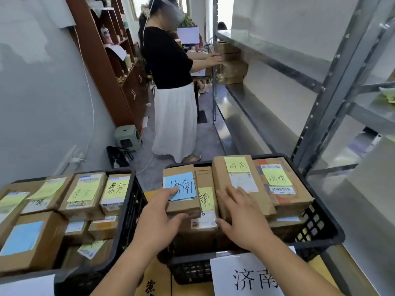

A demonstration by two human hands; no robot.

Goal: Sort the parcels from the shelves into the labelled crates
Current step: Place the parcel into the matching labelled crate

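Two black crates stand below me. The right crate (320,227) carries a white sign (252,276) and holds several cardboard parcels with handwritten notes. My left hand (158,214) grips a small parcel with a blue note (181,189) at the crate's left side, thumb under its near edge and fingers on top. My right hand (241,216) hovers open just above the parcels in the crate's middle, beside a big parcel with a yellow-green note (237,180). The left crate (130,212) is full of parcels with yellow and blue notes.
A metal shelf rack (333,88) runs along the right, its near shelves bare. Another person (171,82) stands ahead in the aisle, handling boxes (230,67) on the far shelf. A brown bookcase (111,60) and a green stool (127,137) stand left.
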